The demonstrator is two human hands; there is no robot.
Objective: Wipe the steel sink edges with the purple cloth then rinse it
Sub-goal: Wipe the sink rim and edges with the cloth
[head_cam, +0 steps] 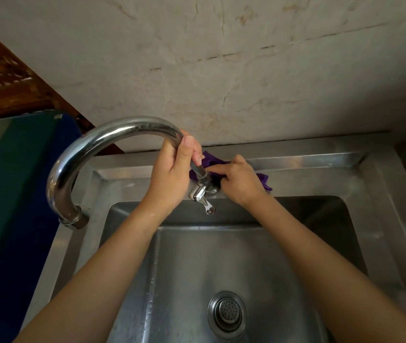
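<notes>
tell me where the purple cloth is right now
In the head view, the purple cloth sits on the back edge of the steel sink, just right of centre, bunched under the right hand against the base of the faucet.

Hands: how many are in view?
2. The left hand grips the tap; the right hand holds the cloth against the tap's base.
</notes>
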